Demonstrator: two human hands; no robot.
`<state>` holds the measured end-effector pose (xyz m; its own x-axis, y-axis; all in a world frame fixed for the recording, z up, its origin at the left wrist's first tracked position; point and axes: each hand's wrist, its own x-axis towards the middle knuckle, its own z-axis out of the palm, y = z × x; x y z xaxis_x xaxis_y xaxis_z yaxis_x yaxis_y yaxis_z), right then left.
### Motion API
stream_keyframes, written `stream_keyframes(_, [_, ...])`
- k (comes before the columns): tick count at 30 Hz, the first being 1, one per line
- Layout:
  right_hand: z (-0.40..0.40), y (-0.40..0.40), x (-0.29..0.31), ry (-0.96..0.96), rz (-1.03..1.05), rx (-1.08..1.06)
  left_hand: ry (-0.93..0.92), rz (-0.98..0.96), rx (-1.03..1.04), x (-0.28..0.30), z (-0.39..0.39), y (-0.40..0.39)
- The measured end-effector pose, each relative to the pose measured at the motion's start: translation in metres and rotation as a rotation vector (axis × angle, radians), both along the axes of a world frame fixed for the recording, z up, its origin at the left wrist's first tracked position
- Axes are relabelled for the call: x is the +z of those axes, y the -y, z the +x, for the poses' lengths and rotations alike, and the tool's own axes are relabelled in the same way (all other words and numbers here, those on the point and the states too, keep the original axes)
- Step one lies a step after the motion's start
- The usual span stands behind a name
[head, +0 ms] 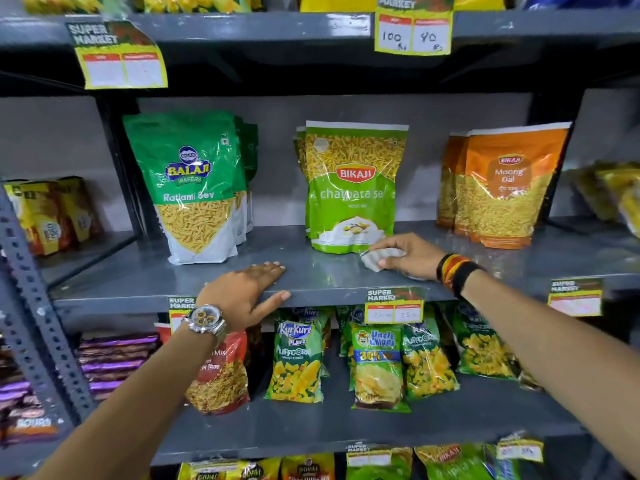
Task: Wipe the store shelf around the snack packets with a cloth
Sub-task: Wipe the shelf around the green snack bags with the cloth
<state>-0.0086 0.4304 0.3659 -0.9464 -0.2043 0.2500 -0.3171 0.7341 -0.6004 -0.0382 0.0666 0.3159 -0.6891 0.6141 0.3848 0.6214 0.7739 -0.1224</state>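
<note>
Head view. Grey metal shelf point(145, 271), middle tier, glossy, front lip carrying yellow-green price tags point(393, 305); handwriting on them too faint to read.
Right hand point(410, 255): palm down on the shelf, fingers curled over a small crumpled white cloth point(380, 257), which sits pressed to the surface just in front of the light green Bikaji chatpata sev packet point(351, 188). Most of the cloth lies hidden beneath the hand. Black and orange bands at the wrist.
Left hand point(247, 294): flat on the shelf's front edge, fingers spread and holding nothing, thumb hooked over the lip; silver wristwatch point(205, 320) worn.
Dark green Balaji Ratlami sev packet point(194, 187): upright, left, more behind it, count unclear.
Orange Bikaji moong dal packet point(502, 188): upright, right, slightly blurred.
Lower shelf: green puffcorn and chips packets point(299, 358), some partly covered by the forearms. Side bays blurred, cut off.
</note>
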Motion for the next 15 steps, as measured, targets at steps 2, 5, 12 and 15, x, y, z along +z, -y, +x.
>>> stream_keyframes(2, [0.013, 0.013, -0.002, 0.042, 0.081, 0.098, -0.001, 0.006, 0.0, 0.0, 0.002, -0.001])
stream_keyframes(5, [0.032, 0.013, 0.017, 0.168, 0.111, 0.279, 0.008, 0.022, 0.004, 0.0, 0.002, 0.0])
stream_keyframes(12, [0.013, -0.003, 0.001, 0.01, 0.046, 0.009, 0.025, 0.01, 0.026, 0.002, 0.003, -0.002])
stream_keyframes(15, [0.045, 0.01, 0.001, 0.019, 0.053, 0.145, 0.03, 0.009, 0.033, 0.003, 0.007, -0.001])
